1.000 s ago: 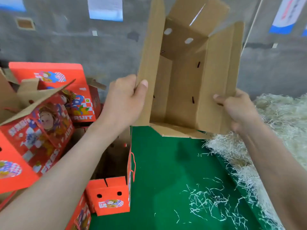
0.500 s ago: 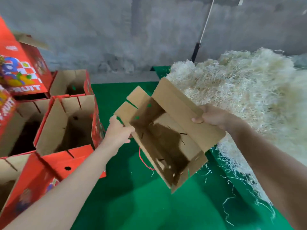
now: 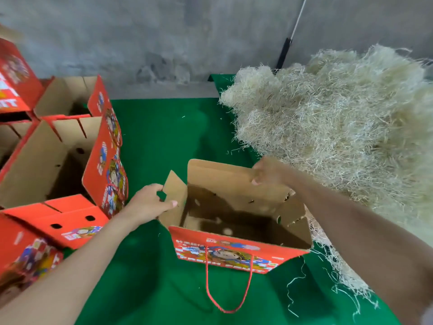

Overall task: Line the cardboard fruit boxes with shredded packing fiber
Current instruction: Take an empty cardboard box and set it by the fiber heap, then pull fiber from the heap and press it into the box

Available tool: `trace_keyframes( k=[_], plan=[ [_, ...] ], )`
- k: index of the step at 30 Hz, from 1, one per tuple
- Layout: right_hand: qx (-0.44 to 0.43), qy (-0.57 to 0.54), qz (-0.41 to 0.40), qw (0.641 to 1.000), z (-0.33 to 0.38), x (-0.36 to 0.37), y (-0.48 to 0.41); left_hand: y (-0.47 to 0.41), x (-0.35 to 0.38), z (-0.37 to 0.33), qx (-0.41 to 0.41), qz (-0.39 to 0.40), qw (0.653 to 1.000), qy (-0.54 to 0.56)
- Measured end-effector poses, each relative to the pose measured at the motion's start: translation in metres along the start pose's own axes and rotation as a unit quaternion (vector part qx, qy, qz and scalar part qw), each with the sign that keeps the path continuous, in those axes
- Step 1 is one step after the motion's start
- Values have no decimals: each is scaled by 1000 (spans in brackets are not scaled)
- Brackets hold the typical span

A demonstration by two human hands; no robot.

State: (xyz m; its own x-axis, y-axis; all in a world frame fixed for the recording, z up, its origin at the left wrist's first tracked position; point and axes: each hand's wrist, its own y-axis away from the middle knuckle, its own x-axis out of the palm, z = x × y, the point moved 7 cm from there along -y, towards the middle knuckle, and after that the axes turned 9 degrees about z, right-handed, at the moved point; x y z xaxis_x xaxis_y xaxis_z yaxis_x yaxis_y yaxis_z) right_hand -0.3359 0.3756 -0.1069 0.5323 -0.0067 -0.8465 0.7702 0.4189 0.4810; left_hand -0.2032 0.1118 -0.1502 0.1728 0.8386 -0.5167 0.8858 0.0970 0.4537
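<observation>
An open red fruit box (image 3: 234,252) with a brown inside and a red cord handle stands upright on the green table (image 3: 164,141), and nothing lies inside it. My left hand (image 3: 150,202) grips its left end flap. My right hand (image 3: 267,171) pinches the top edge of the far flap. A big heap of pale shredded packing fiber (image 3: 339,125) lies just right of the box, some strands touching its right end.
Several open red fruit boxes (image 3: 58,160) crowd the left side, some stacked or tipped. A grey concrete wall runs behind the table. A thin pole (image 3: 290,36) leans on it. Loose fiber strands (image 3: 328,285) trail over the table's right front.
The box came down from in front of the wall, tilted, and now sits upright on the green table. Both hands stayed on its flaps, and my view dropped downward.
</observation>
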Motion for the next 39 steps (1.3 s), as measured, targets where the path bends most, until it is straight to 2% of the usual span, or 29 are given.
trace_keyframes(
  k=[2, 5, 8, 9, 10, 12, 13, 14, 15, 16, 18, 20, 21, 22, 24, 26, 28, 29, 32, 34, 36, 39],
  plan=[
    [-29, 33, -39, 998, -1, 0, -3, -4, 13, -2, -11, -5, 1000, -10],
    [-71, 41, -96, 992, 1, -6, -1, -7, 8, -9, -28, -82, 983, -160],
    [-172, 4, -229, 958, 12, -24, 30, -2, 9, -2, -71, -74, 976, -192],
    [-209, -6, -225, 952, 15, -22, 40, 0, 11, 3, -88, -56, 977, -184],
    [-241, -3, -186, 953, 18, -13, 49, 1, 13, 8, -105, -38, 982, -153],
    [-279, 2, -34, 960, 25, 18, 62, 6, 18, 10, -129, -2, 990, -53],
    [-282, 0, 30, 959, 25, 34, 65, 6, 19, 9, -134, 9, 991, -23],
    [-276, 6, 60, 959, 23, 46, 64, 4, 19, 5, -129, 10, 991, -18],
    [-266, 30, 58, 962, 19, 53, 60, 1, 19, 0, -114, -8, 993, -31],
    [-250, 62, 27, 966, 14, 55, 56, -2, 17, -7, -93, -38, 993, -54],
    [-213, 93, -108, 967, 1, 44, 49, -4, 14, -16, -62, -99, 988, -99],
    [-181, 79, -251, 947, -16, 27, 46, -1, 12, -11, -77, -146, 979, -118],
    [-152, 77, -292, 941, -26, 23, 42, 3, 11, -3, -91, -158, 978, -103],
    [-120, 82, -291, 946, -37, 22, 35, 8, 10, 5, -106, -165, 977, -85],
    [-77, 72, -226, 968, -50, 27, 19, 16, 8, 20, -137, -168, 974, -60],
    [-91, 0, -172, 981, -55, 30, 8, 22, 6, 26, -165, -163, 969, -84],
    [-123, -59, -189, 973, -52, 22, 8, 21, 4, 16, -161, -175, 959, -153],
    [-134, -68, -198, 969, -51, 18, 8, 17, 4, 4, -127, -199, 953, -192],
    [-153, -61, -174, 971, -46, 16, 10, 2, 17, -58, 48, -270, 919, -285],
    [-155, -51, -157, 974, -48, 16, 13, -20, 37, -89, 89, -225, 912, -331],
    [-158, -48, -180, 970, -58, 6, 20, -45, 52, -100, 60, -148, 914, -372],
    [-133, -46, -304, 942, -90, -36, 38, -60, 51, -113, 14, -132, 913, -385]
  ],
)
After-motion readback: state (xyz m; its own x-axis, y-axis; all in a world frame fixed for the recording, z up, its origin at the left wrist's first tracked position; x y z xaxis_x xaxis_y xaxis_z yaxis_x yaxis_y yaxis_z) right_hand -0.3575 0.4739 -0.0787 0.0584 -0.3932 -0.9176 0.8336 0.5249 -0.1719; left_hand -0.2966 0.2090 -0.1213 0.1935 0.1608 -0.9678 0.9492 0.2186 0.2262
